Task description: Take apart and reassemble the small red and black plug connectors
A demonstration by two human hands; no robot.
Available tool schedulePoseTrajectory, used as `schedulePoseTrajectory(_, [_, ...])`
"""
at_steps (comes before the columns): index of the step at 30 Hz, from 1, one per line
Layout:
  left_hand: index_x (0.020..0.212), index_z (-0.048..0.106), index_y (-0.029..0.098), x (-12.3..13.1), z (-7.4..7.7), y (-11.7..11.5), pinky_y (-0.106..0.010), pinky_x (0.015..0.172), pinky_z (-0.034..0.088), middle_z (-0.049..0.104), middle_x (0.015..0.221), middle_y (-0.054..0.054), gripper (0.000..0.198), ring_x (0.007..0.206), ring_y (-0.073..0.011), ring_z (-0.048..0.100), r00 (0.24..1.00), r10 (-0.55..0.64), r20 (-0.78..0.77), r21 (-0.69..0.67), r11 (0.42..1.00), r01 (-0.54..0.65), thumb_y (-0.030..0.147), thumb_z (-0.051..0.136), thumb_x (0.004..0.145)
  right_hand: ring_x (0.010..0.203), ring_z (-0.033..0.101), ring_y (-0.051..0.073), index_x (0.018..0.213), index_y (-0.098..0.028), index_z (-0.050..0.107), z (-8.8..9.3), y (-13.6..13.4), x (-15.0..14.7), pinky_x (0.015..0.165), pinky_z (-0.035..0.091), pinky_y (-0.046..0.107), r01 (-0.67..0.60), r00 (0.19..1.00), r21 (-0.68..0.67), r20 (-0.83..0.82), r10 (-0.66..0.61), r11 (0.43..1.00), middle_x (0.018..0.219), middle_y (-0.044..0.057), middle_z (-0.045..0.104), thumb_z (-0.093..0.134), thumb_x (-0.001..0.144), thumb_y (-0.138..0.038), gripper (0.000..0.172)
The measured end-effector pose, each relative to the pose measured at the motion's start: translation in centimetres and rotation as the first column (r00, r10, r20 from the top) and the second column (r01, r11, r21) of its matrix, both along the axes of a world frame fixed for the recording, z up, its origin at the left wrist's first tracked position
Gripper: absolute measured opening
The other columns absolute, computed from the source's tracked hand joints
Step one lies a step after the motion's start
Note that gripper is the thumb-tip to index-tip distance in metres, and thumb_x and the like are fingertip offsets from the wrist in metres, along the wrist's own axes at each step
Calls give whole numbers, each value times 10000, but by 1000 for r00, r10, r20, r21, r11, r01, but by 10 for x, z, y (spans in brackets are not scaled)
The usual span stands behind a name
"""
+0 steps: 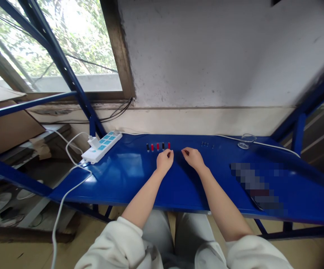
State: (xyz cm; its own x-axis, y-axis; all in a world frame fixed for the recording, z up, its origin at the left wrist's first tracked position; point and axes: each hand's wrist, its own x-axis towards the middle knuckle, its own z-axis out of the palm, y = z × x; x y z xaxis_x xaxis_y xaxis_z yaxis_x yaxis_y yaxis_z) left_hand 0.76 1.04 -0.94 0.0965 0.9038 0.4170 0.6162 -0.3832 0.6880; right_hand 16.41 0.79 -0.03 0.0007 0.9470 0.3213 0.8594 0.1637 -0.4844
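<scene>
A row of small cylinders with pale lower ends lies across the blue table [134,186]: a black cylinder [147,147], a red cylinder [158,146] and others like them. At the row's right end is another red cylinder [169,144], right by the fingertips of my left hand [164,161]. That hand is closed in a pinch; whether it touches this cylinder I cannot tell. My right hand [195,158], a short gap away, also has thumb and fingers pinched together. Anything between its fingertips is too small to make out. Beyond it lie several tiny metal pieces [205,144].
A white power strip [103,147] with a plugged-in adapter sits at the table's left end, its cable hanging over the edge. A clear round object [243,145] lies at the back right. Nearer is a blurred dark flat object [254,183]. Blue frame posts flank the table.
</scene>
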Motion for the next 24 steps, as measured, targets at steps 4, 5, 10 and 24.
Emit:
schedulePoseTrajectory(4, [959, 586, 174, 1, 0, -2, -239, 590, 391, 569, 668, -45, 279, 652, -165, 545, 991, 3, -137, 37, 999, 2, 308, 370, 845, 670, 584, 157, 825, -199, 631, 0, 0, -1, 600, 384, 230, -21, 1000, -3, -7, 21, 1000, 732, 44, 643, 388, 828, -312, 268])
schedulePoseTrajectory(5, [1084, 535, 176, 1, 1, -2, -249, 607, 402, 575, 705, -56, 317, 691, -179, 552, 986, 11, -168, 48, 999, -3, 303, 369, 847, 669, 584, 156, 827, -199, 631, 0, 0, -1, 599, 383, 228, -25, 1000, 2, -8, 25, 1000, 731, 43, 643, 389, 829, -311, 266])
schedulePoseTrajectory(10, [1373, 172, 192, 4, 4, 2, -282, 676, 430, 584, 823, -95, 568, 770, -203, 566, 963, 76, -260, 39, 997, -68, 298, 365, 850, 683, 587, 153, 823, -194, 629, 1, -2, -5, 604, 385, 223, -50, 999, 9, -4, 50, 999, 742, 47, 645, 380, 837, -307, 274])
schedulePoseTrajectory(24, [1382, 159, 201, 7, 0, 21, -286, 731, 429, 597, 865, -109, 577, 827, -200, 568, 937, 81, -339, -12, 996, -90, 259, 374, 849, 656, 575, 152, 816, -203, 621, 5, -4, -10, 584, 375, 226, -89, 996, 25, 4, 89, 996, 736, 40, 637, 361, 837, -303, 280])
